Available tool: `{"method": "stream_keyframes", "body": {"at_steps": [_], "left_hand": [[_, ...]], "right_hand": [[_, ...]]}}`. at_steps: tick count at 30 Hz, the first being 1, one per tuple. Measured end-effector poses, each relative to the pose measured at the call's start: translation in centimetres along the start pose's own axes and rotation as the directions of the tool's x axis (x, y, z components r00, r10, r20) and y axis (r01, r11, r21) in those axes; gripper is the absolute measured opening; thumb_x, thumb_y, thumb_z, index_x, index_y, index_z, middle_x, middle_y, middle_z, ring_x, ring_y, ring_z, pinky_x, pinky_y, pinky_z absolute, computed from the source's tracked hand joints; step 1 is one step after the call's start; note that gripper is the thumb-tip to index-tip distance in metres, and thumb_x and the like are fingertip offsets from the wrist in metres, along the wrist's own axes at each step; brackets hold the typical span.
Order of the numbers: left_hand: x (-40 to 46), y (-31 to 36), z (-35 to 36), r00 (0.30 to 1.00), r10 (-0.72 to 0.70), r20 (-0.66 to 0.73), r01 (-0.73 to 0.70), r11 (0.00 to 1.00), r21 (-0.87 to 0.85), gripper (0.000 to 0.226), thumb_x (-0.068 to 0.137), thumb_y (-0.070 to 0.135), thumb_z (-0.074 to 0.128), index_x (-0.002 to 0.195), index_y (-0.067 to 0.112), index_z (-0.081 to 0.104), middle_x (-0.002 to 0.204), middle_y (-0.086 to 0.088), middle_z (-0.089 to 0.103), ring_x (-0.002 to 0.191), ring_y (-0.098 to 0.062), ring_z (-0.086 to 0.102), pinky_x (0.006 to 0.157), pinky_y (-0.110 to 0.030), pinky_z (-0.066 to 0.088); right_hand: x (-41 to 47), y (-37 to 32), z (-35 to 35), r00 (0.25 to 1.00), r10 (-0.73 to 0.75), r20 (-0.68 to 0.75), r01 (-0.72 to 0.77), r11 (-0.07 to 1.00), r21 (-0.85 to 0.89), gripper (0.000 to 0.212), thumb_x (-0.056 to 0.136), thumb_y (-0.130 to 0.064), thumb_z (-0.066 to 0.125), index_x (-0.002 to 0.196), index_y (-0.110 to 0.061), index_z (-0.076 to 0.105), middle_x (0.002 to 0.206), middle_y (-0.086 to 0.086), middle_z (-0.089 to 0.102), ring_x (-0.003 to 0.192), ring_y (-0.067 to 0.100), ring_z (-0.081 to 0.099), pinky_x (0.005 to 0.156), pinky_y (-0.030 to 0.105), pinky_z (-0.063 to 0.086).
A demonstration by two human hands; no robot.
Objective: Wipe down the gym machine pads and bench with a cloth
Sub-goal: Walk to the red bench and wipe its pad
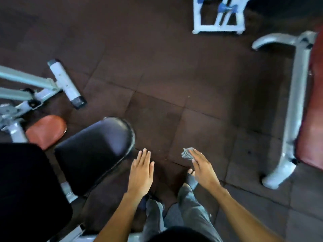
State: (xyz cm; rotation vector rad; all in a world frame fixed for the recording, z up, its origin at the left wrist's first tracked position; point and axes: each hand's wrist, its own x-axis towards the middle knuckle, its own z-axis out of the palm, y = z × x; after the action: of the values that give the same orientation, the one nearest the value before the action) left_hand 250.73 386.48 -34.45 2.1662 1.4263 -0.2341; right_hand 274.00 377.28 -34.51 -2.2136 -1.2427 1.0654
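Head view, looking down at a person's grey trousers (pixel 190 206) and a toe just past the right wrist. Left hand (pixel 142 173) is flat, fingers straight and close together, palm down, held in the air just right of the black seat pad (pixel 94 152) and not touching it. Right hand (pixel 202 167) has fingers extended too, with a small crumpled grey cloth (pixel 186 153) bunched under the fingertips (grip itself is hidden beneath the hand, so how it is held cannot be told). The cloth is over the floor, apart from any pad. A larger black pad (pixel 26 189) fills the lower left, next to the seat pad, with white frame tube between them. Behind those sits a small reddish-brown pad (pixel 46 131) on a white machine frame (pixel 57 79). Dark brown rubber floor tiles (pixel 157 75) cover the middle. At right, a grey curved bench leg (pixel 295 102) runs beside a red bench pad (pixel 312 110). Far top, a white and blue frame (pixel 218 16), blurred.
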Motion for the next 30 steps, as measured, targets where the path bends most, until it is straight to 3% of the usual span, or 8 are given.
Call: {"method": "stream_keyframes", "body": {"at_steps": [3, 7, 12, 15, 19, 22, 27, 30], "left_hand": [[2.3, 10.5, -1.0, 0.985, 0.145, 0.094, -0.149, 0.988, 0.029, 0.066, 0.101, 0.047, 0.013, 0.151, 0.012, 0.036, 0.161, -0.006, 0.031, 0.152, -0.020, 0.023, 0.122, -0.036, 0.024], [5.2, 23.0, -1.2, 0.921, 0.341, 0.187, -0.357, 0.932, 0.061, 0.052, 0.107, 0.038, 0.027, 0.154, 0.016, 0.030, 0.165, -0.002, 0.022, 0.154, -0.016, 0.015, 0.122, -0.032, 0.019], [7.9, 35.9, -0.1, 0.771, 0.535, 0.346, -0.607, 0.782, 0.145, 0.056, 0.107, 0.041, 0.019, 0.157, 0.017, 0.023, 0.166, -0.001, 0.016, 0.155, -0.014, 0.010, 0.123, -0.029, 0.014], [10.5, 42.0, 1.0, 0.656, 0.618, 0.434, -0.735, 0.653, 0.183, 0.059, 0.105, 0.045, 0.014, 0.157, 0.017, 0.022, 0.167, 0.000, 0.016, 0.155, -0.013, 0.009, 0.123, -0.030, 0.014], [15.7, 50.0, 2.5, 0.513, 0.695, 0.503, -0.849, 0.495, 0.182, 0.054, 0.107, 0.040, 0.024, 0.156, 0.018, 0.025, 0.166, 0.000, 0.019, 0.154, -0.013, 0.011, 0.125, -0.031, 0.015], [20.4, 56.1, 3.3, 0.409, 0.711, 0.572, -0.911, 0.359, 0.204, 0.062, 0.102, 0.044, 0.013, 0.155, 0.016, 0.027, 0.165, -0.002, 0.023, 0.154, -0.015, 0.013, 0.125, -0.034, 0.018], [27.8, 66.9, 4.1, 0.216, 0.705, 0.676, -0.976, 0.143, 0.162, 0.090, 0.083, 0.055, -0.008, 0.154, 0.015, 0.030, 0.164, -0.002, 0.025, 0.154, -0.016, 0.016, 0.124, -0.036, 0.019], [31.1, 73.1, 5.5, 0.124, 0.673, 0.729, -0.989, 0.028, 0.143, 0.088, 0.085, 0.054, -0.004, 0.153, 0.014, 0.035, 0.162, -0.004, 0.030, 0.153, -0.019, 0.021, 0.122, -0.039, 0.022]], "right_hand": [[-1.9, 3.3, -6.1, 0.984, 0.162, -0.078, -0.152, 0.981, 0.119, 0.041, 0.101, -0.007, 0.040, 0.141, -0.008, 0.047, 0.147, 0.006, 0.045, 0.139, 0.020, 0.039, 0.118, 0.026, 0.023], [-4.2, 7.8, -13.0, 0.931, 0.304, -0.201, -0.248, 0.933, 0.262, 0.038, 0.100, -0.009, 0.042, 0.137, -0.010, 0.051, 0.143, 0.008, 0.051, 0.136, 0.021, 0.044, 0.112, 0.020, 0.027], [-5.7, 12.8, -19.9, 0.807, 0.479, -0.346, -0.307, 0.840, 0.447, 0.038, 0.100, -0.009, 0.043, 0.137, -0.014, 0.052, 0.142, 0.002, 0.051, 0.135, 0.016, 0.045, 0.112, 0.020, 0.028], [-5.4, 15.5, -23.4, 0.717, 0.572, -0.398, -0.321, 0.778, 0.540, 0.040, 0.100, -0.010, 0.043, 0.139, -0.014, 0.049, 0.147, 0.003, 0.047, 0.140, 0.017, 0.039, 0.117, 0.029, 0.029], [-3.5, 19.0, -28.1, 0.583, 0.660, -0.474, -0.328, 0.724, 0.606, 0.041, 0.102, -0.013, 0.040, 0.142, -0.015, 0.045, 0.151, 0.004, 0.040, 0.143, 0.020, 0.032, 0.119, 0.026, 0.024], [-0.7, 22.0, -31.6, 0.478, 0.731, -0.487, -0.325, 0.662, 0.675, 0.040, 0.102, -0.011, 0.038, 0.142, -0.011, 0.045, 0.150, 0.005, 0.041, 0.142, 0.022, 0.032, 0.112, 0.015, 0.015], [4.3, 27.0, -37.0, 0.265, 0.860, -0.436, -0.246, 0.498, 0.832, 0.039, 0.100, -0.011, 0.044, 0.139, -0.011, 0.049, 0.149, 0.006, 0.043, 0.141, 0.021, 0.037, 0.114, 0.019, 0.021], [6.4, 29.6, -39.8, 0.166, 0.911, -0.378, -0.228, 0.408, 0.884, 0.039, 0.100, -0.009, 0.044, 0.139, -0.009, 0.048, 0.148, 0.006, 0.043, 0.141, 0.020, 0.035, 0.108, 0.003, 0.011]]}}
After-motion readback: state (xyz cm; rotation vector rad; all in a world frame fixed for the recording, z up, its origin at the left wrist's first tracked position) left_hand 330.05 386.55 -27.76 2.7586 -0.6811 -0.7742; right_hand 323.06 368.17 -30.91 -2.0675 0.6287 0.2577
